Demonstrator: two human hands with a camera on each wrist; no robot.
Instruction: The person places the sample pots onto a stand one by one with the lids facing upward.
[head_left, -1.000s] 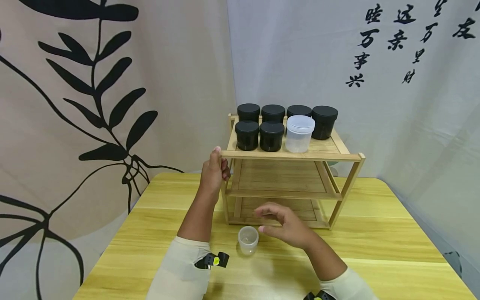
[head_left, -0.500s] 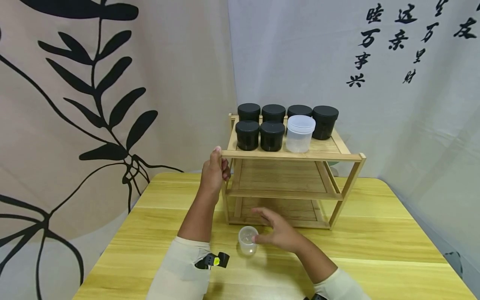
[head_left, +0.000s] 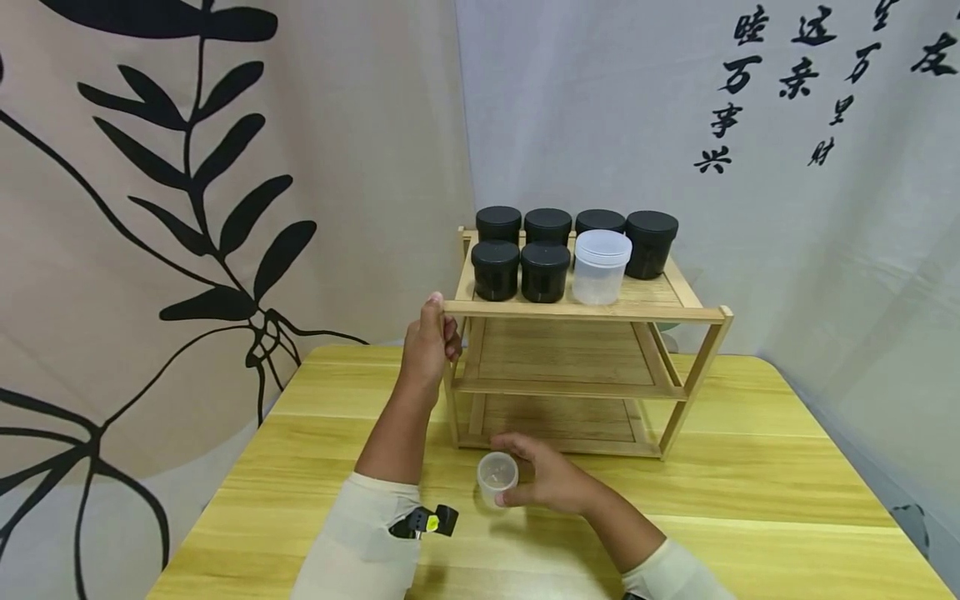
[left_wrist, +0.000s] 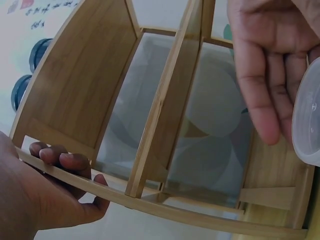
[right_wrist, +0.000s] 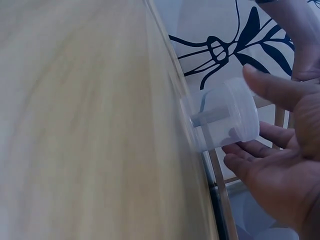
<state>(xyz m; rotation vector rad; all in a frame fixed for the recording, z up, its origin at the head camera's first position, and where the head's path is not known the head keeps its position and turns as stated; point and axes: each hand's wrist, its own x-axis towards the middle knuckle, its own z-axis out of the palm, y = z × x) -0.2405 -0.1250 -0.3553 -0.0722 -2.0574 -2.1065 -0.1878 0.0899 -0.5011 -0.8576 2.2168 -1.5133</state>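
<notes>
A small clear plastic jar without a lid (head_left: 495, 479) stands upright on the table, in front of a wooden shelf rack (head_left: 585, 312). My right hand (head_left: 551, 479) is around the jar's right side, thumb in front and fingers behind. In the right wrist view the thumb lies near the rim of the clear jar (right_wrist: 225, 117), with several fingers on the other side; no firm hold shows. My left hand (head_left: 427, 346) grips the rack's left front upright near the top corner. In the left wrist view, curled fingers (left_wrist: 75, 162) wrap that wooden bar.
The rack's top shelf bears several black lidded jars (head_left: 495, 272) and one larger translucent lidded jar (head_left: 600, 271). Its middle shelf (head_left: 562, 358) and lower shelf (head_left: 555, 417) lie below. Wood-grain table (head_left: 772, 475) extends around it, with printed curtains behind.
My right hand has moved left and a little toward me, bringing thumb and fingers around the clear jar. My left hand stays on the rack, and the jars have not moved.
</notes>
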